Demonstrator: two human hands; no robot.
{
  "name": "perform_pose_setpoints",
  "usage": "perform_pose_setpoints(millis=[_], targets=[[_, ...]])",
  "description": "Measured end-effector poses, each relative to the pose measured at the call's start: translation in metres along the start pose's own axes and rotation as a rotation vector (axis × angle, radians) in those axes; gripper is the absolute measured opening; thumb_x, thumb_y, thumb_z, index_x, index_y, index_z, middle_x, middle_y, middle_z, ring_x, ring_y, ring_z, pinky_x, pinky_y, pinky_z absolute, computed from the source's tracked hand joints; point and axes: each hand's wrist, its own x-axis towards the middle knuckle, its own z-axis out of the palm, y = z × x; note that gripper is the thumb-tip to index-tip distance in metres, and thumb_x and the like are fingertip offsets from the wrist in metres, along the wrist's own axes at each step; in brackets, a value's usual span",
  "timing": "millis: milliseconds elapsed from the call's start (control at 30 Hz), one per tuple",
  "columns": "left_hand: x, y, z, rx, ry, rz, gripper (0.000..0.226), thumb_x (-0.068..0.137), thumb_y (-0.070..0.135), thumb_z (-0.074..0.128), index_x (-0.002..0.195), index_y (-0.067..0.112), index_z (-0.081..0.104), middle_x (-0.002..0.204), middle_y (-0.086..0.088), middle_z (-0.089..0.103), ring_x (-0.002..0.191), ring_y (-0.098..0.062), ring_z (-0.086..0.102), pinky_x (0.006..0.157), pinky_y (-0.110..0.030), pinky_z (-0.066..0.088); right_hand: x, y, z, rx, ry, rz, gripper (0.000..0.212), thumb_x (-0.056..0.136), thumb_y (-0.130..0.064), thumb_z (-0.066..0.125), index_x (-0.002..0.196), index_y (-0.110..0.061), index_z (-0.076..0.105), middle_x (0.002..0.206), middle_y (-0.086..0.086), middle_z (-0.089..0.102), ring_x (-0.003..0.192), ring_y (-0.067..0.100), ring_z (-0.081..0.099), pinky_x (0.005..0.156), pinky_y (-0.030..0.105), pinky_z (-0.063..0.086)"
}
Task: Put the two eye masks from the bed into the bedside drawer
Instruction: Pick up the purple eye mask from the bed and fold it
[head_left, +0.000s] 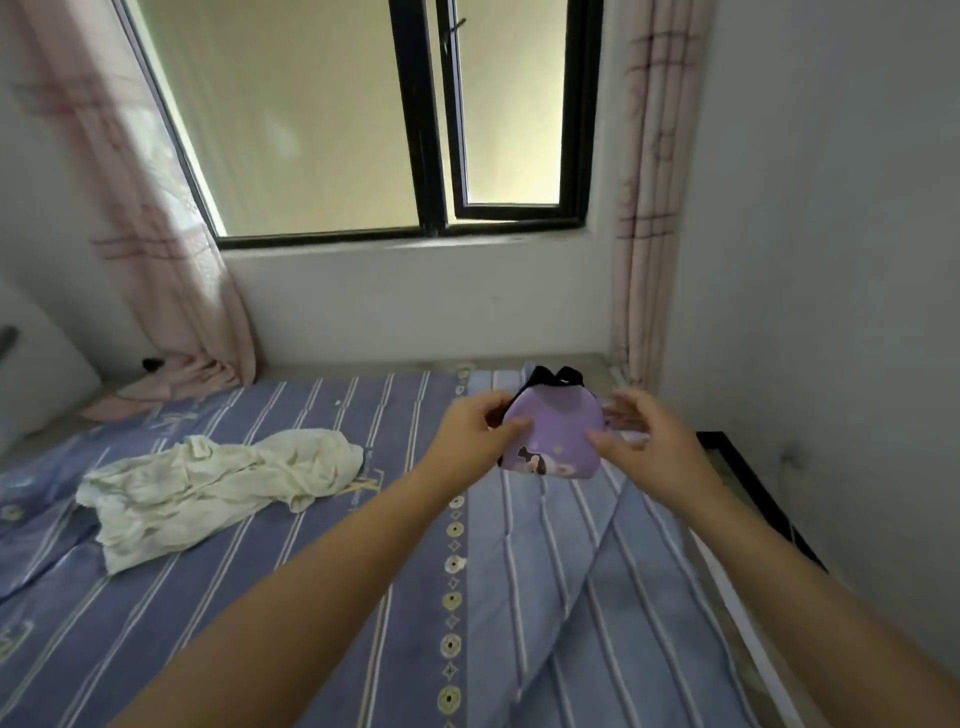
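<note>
A purple eye mask (553, 428) with a cartoon print and a black strap is held up over the far right part of the bed (332, 597). It looks folded in half. My left hand (475, 428) pinches its left edge. My right hand (652, 441) pinches the lower right edge with thumb and forefinger, the other fingers spread. I cannot tell whether a second mask is folded into it. No drawer is in view.
A crumpled cream cloth (208, 488) lies on the blue striped sheet at the left. A window (395, 119) with pink curtains (171, 249) faces me. A white wall (831, 260) and a dark bed frame edge (758, 499) run along the right.
</note>
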Motion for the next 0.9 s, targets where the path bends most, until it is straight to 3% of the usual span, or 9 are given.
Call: perform_pose_setpoints(millis=[100, 200, 333, 433, 500, 600, 733, 833, 900], targets=[[0.006, 0.028, -0.024, 0.215, -0.080, 0.121, 0.012, 0.083, 0.002, 0.058, 0.089, -0.007, 0.064, 0.074, -0.019, 0.060, 0.071, -0.019, 0.051, 0.063, -0.032, 0.041, 0.008, -0.049, -0.013, -0.254, 0.009, -0.314, 0.061, 0.074, -0.017, 0.070, 0.129, -0.013, 0.043, 0.121, -0.001, 0.048, 0.113, 0.015, 0.044, 0.096, 0.025, 0.032], [0.004, 0.047, -0.037, 0.351, -0.103, 0.202, 0.014, 0.082, 0.007, 0.060, 0.091, -0.002, 0.066, 0.079, -0.021, 0.064, 0.073, -0.018, 0.052, 0.061, -0.028, 0.038, 0.013, -0.083, -0.013, -0.513, 0.014, -0.513, 0.023, 0.079, -0.007, 0.062, 0.101, -0.002, 0.065, 0.100, 0.016, 0.068, 0.097, 0.027, 0.059, 0.082, 0.027, 0.040], [-0.003, 0.050, -0.057, 0.333, -0.090, 0.218, 0.010, 0.081, 0.005, 0.061, 0.089, 0.002, 0.068, 0.072, -0.004, 0.060, 0.063, -0.013, 0.053, 0.052, -0.009, 0.037, 0.015, -0.096, -0.031, 0.506, -0.057, -0.178, 0.022, 0.087, 0.007, 0.041, 0.075, -0.007, 0.054, 0.046, -0.005, 0.061, 0.048, 0.003, 0.059, 0.054, 0.013, 0.050], [-0.007, 0.043, -0.075, 0.261, -0.106, 0.171, 0.007, 0.080, 0.001, 0.060, 0.083, 0.001, 0.067, 0.061, 0.005, 0.057, 0.051, 0.005, 0.051, 0.049, -0.004, 0.037, 0.007, -0.094, -0.060, 1.072, -0.336, -0.104, 0.027, 0.058, -0.010, 0.072, 0.078, -0.009, 0.055, 0.039, -0.003, 0.050, 0.036, 0.010, 0.049, 0.047, 0.016, 0.051], [-0.007, 0.041, -0.089, 0.302, -0.099, 0.143, 0.007, 0.081, 0.000, 0.059, 0.084, 0.001, 0.066, 0.064, 0.001, 0.056, 0.052, 0.004, 0.049, 0.047, -0.003, 0.036, 0.003, -0.101, -0.083, 0.792, -0.488, -0.065, 0.049, 0.045, -0.032, 0.080, 0.081, -0.007, 0.059, 0.039, -0.003, 0.048, 0.034, 0.010, 0.043, 0.048, 0.022, 0.046], [-0.008, 0.044, -0.108, 0.367, -0.051, 0.148, 0.010, 0.083, 0.001, 0.056, 0.088, 0.003, 0.065, 0.072, -0.005, 0.055, 0.057, -0.002, 0.046, 0.050, -0.007, 0.036, 0.000, -0.108, -0.090, -0.276, -0.653, -0.040, 0.026, 0.087, -0.031, 0.047, 0.073, -0.014, 0.060, 0.044, -0.004, 0.059, 0.041, 0.010, 0.050, 0.061, 0.029, 0.041], [-0.015, 0.064, -0.103, 0.440, -0.095, 0.275, 0.011, 0.086, 0.002, 0.052, 0.091, 0.004, 0.061, 0.065, 0.010, 0.050, 0.058, 0.003, 0.044, 0.053, -0.004, 0.036, 0.003, -0.113, -0.056, -1.048, -0.511, 0.064, 0.039, 0.093, -0.024, 0.030, 0.068, -0.008, 0.055, 0.101, 0.018, 0.068, 0.070, 0.024, 0.056, 0.064, 0.029, 0.044], [-0.024, 0.070, -0.091, 0.387, -0.182, 0.282, 0.014, 0.086, 0.004, 0.051, 0.081, 0.016, 0.057, 0.060, 0.012, 0.049, 0.049, 0.007, 0.049, 0.049, -0.003, 0.037, 0.014, -0.125, -0.057, -0.909, -0.218, 0.098, 0.035, 0.094, -0.012, 0.028, 0.087, 0.003, 0.058, 0.119, 0.025, 0.058, 0.093, 0.031, 0.055, 0.072, 0.031, 0.041], [-0.029, 0.068, -0.087, 0.293, -0.238, 0.218, 0.023, 0.087, 0.005, 0.052, 0.073, 0.023, 0.054, 0.060, 0.008, 0.050, 0.044, 0.009, 0.047, 0.045, -0.002, 0.035, 0.024, -0.130, -0.056, -0.186, 0.057, 0.080, 0.029, 0.092, -0.005, 0.032, 0.089, 0.001, 0.060, 0.119, 0.023, 0.060, 0.095, 0.032, 0.058, 0.075, 0.031, 0.043]])
